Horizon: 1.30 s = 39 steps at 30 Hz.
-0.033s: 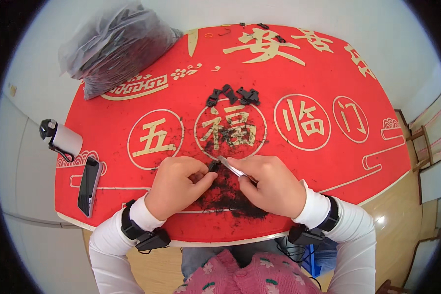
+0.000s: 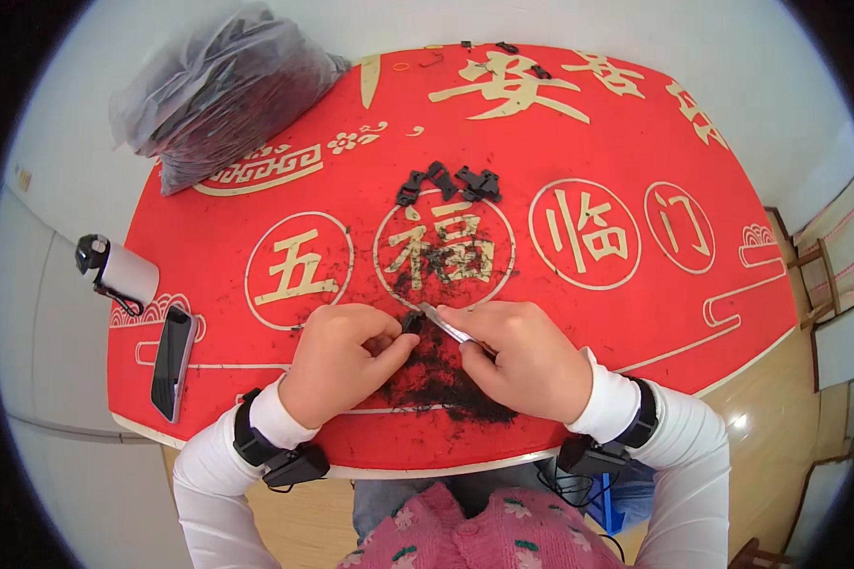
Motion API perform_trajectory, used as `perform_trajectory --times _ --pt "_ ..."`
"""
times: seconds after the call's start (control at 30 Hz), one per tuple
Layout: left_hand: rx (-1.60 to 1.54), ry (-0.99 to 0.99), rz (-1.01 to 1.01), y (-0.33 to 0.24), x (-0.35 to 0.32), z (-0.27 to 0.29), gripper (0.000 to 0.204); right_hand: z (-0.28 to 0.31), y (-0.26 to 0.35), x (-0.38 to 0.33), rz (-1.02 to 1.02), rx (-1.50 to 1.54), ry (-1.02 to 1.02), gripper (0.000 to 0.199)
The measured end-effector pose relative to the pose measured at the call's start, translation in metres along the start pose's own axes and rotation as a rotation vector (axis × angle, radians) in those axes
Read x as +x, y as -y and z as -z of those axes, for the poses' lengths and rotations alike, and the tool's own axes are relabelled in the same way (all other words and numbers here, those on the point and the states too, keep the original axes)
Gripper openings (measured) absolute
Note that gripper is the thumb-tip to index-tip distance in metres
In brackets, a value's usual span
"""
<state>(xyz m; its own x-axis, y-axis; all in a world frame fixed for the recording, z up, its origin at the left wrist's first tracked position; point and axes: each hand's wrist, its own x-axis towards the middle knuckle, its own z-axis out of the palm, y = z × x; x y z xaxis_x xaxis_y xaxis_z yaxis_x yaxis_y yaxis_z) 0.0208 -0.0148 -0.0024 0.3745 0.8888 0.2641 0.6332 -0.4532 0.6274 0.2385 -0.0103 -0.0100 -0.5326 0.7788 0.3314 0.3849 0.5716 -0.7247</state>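
Red tabletop [image 2: 579,360] bears bag [image 2: 256,38] of dark material [image 2: 199,156] beyond left hand [image 2: 337,360].

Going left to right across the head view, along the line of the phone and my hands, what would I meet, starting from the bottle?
White bottle with a black top, phone, left hand, small black piece, slim silver tool, right hand.

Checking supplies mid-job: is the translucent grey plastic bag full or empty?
Well filled: the translucent grey plastic bag bulges, and dark contents show through it. Whether completely full, I cannot tell.
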Motion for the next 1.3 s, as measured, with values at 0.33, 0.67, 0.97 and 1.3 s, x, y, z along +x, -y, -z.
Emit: perform_trajectory --times 0.33,0.67,0.97,1.3 --pt "0.076 0.006 -0.02 -0.005 0.001 -0.001 0.015 -0.003 -0.003 -0.004 0.008 0.013 0.008 0.038" --pt "0.13 0.01 -0.074 -0.006 0.0 -0.001 0.015 -0.005 -0.001 -0.005 0.02 -0.012 0.023 0.039" --pt "0.164 0.024 -0.091 -0.01 0.001 0.001 0.015 -0.004 -0.007 -0.003 0.021 0.118 0.066 0.039" --pt "0.135 0.031 -0.08 -0.008 0.001 0.001 0.014 -0.003 -0.001 -0.006 0.084 -0.031 -0.008 0.041"
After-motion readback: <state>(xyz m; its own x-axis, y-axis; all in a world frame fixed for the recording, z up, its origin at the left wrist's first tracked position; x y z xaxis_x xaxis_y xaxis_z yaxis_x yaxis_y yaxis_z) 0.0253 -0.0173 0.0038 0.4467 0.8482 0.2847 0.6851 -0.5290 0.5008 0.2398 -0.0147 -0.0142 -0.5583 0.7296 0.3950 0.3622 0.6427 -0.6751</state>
